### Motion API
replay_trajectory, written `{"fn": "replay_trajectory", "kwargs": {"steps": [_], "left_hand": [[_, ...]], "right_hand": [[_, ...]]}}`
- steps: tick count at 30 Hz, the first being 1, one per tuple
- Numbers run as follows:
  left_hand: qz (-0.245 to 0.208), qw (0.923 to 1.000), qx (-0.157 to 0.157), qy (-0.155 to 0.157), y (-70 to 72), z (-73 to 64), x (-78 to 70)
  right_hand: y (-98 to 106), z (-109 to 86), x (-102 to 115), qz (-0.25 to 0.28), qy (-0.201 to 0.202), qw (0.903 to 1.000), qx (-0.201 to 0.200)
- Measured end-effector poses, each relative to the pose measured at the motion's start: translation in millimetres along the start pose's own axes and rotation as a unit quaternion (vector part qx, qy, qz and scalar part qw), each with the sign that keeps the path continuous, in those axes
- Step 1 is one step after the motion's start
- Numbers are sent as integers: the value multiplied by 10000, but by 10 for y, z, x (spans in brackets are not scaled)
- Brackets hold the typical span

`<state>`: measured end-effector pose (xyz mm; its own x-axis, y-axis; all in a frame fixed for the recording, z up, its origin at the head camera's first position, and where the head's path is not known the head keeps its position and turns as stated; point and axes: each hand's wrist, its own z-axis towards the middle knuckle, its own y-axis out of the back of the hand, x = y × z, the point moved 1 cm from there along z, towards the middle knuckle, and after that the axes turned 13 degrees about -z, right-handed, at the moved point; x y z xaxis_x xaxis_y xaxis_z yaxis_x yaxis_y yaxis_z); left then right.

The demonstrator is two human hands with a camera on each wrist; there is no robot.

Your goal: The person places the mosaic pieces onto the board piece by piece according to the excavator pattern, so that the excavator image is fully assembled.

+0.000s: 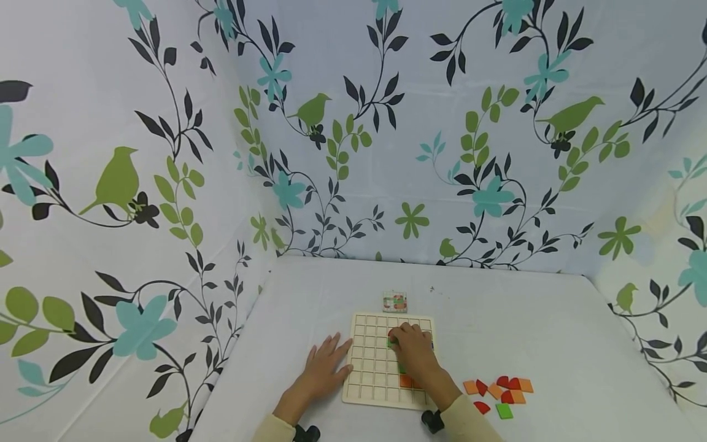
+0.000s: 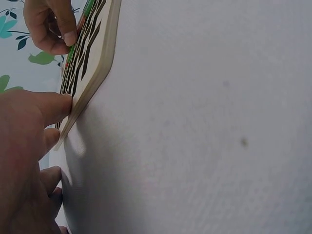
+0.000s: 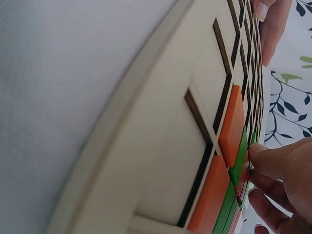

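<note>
A pale wooden grid board (image 1: 367, 368) lies on the white table, with orange tiles (image 1: 405, 380) and green tiles (image 1: 401, 368) set in its right side. My right hand (image 1: 414, 350) reaches over that side, its thumb and fingers curled and pinching a small coloured tile at the grid. A red tile (image 1: 391, 333) and a green one show by its fingertips; which one it pinches is partly hidden. Fingers of my left hand (image 1: 323, 368) are spread, their tips touching the board's left edge, as the left wrist view also shows at the wooden rim (image 2: 105, 63).
Right of the board lie several loose tiles: orange squares (image 1: 526, 385), red quarter-circle pieces (image 1: 482, 407) and a green square (image 1: 504, 411). A small pattern card (image 1: 394, 301) sits just behind the board. Patterned cloth (image 1: 353, 202) stands around the table.
</note>
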<state>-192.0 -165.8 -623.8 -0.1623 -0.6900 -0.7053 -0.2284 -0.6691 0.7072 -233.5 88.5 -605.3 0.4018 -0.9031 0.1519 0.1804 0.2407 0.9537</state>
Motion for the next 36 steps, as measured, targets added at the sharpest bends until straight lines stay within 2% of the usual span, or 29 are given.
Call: {"fn": "replay_trajectory", "kwargs": {"steps": [5, 9, 13, 18, 21, 27, 36], "left_hand": [[-42, 10000, -3, 14, 0, -2, -8], [-36, 10000, 24, 25, -1, 9, -7], [15, 10000, 38, 33, 10, 15, -25], [-13, 10000, 12, 41, 15, 8, -45], [-13, 10000, -5, 70, 9, 8, -42], [3, 10000, -59, 44, 2, 4, 13], [-116, 9999, -26, -56, 11, -3, 34]], "right_hand": [[34, -32, -26, 32, 7, 10000, -32], [84, -124, -130, 175, -257, 9995, 56], [158, -278, -365, 197, -948, 9948, 330], [347, -564, -740, 186, -1994, 9754, 924], [446, -757, -928, 132, -2262, 9661, 1234], [467, -988, -1103, 302, -2297, 9607, 1529], [430, -1034, -1071, 383, -2223, 9631, 1471]]}}
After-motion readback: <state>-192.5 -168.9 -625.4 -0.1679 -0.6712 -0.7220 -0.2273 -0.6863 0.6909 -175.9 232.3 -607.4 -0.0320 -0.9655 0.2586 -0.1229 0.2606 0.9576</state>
